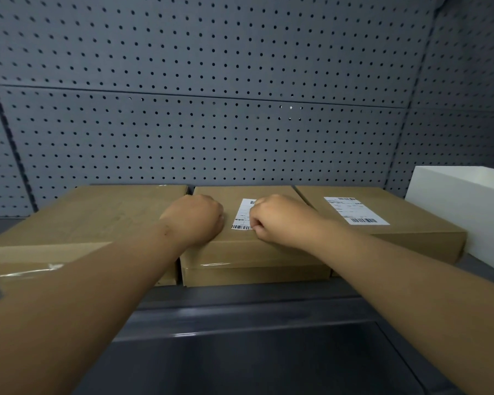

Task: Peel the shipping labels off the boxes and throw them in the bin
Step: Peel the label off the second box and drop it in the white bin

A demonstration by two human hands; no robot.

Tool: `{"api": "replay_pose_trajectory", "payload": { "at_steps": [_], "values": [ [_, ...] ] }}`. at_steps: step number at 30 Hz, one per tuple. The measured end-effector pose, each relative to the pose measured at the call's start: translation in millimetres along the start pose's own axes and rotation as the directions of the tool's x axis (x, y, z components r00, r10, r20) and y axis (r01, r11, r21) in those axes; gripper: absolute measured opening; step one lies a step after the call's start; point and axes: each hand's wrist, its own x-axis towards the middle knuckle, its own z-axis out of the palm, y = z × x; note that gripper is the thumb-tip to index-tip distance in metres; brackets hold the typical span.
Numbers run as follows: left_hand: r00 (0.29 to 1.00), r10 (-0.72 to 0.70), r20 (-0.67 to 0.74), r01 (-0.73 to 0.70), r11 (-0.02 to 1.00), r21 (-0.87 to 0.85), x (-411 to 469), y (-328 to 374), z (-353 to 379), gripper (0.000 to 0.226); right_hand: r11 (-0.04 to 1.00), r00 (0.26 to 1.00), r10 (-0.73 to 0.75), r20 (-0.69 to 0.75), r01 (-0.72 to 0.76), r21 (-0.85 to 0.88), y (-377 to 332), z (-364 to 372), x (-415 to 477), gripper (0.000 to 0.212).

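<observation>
Three flat cardboard boxes lie side by side on a dark shelf. The middle box carries a white shipping label on its top. My right hand covers the label's right part, fingers curled at its edge; whether it grips the label I cannot tell. My left hand rests as a fist on the middle box's left side, pressing it down. The right box has its own white label, flat and untouched. The left box shows no label on top, only clear tape.
A white container stands at the far right against the right box. A grey pegboard wall closes the back and sides. Below the boxes runs the dark shelf front edge, with a dark surface beneath.
</observation>
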Motion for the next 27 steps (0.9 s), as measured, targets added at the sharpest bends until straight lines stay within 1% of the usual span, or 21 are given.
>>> {"api": "replay_pose_trajectory", "payload": {
  "at_steps": [4,7,13,16,18,20,22,27],
  "values": [
    [1.000,-0.015,0.016,0.016,1.000,-0.013,-1.4,0.0,-0.8,0.036,0.991,0.995,0.102,0.005,-0.102,0.092,-1.4,0.5,-0.7,0.025],
    [1.000,-0.023,0.020,0.023,0.999,-0.021,-2.2,0.4,-1.8,0.036,0.974,0.990,0.143,0.005,-0.141,0.178,1.1,-0.3,-1.1,0.023],
    [1.000,-0.017,0.019,0.017,1.000,-0.012,-4.6,0.7,-3.9,0.036,0.971,0.992,0.119,-0.028,-0.111,0.211,5.8,4.8,0.0,0.017],
    [1.000,-0.015,0.018,0.015,1.000,-0.013,-4.3,1.4,-4.1,0.037,0.947,0.997,0.079,0.007,-0.078,0.312,22.7,2.4,-4.6,0.013],
    [1.000,-0.012,0.016,0.013,1.000,-0.021,-4.1,0.9,-3.9,0.036,0.933,0.996,0.081,0.037,-0.089,0.349,37.2,-0.9,-9.7,0.013],
    [1.000,-0.010,0.012,0.010,0.999,-0.030,-4.5,-0.1,-3.2,0.036,0.938,0.994,0.086,0.063,-0.102,0.330,48.4,-1.6,-13.6,0.016],
    [1.000,-0.008,-0.004,0.008,0.999,-0.052,-5.5,-1.2,-2.2,0.035,0.957,0.993,0.079,0.082,-0.099,0.273,52.0,-1.4,-15.1,0.015],
    [0.999,-0.022,-0.023,0.020,0.993,-0.119,-7.7,-2.8,-3.4,0.033,0.980,0.996,0.043,0.080,-0.058,0.193,46.2,-3.7,-13.0,0.012]
  ]
}}
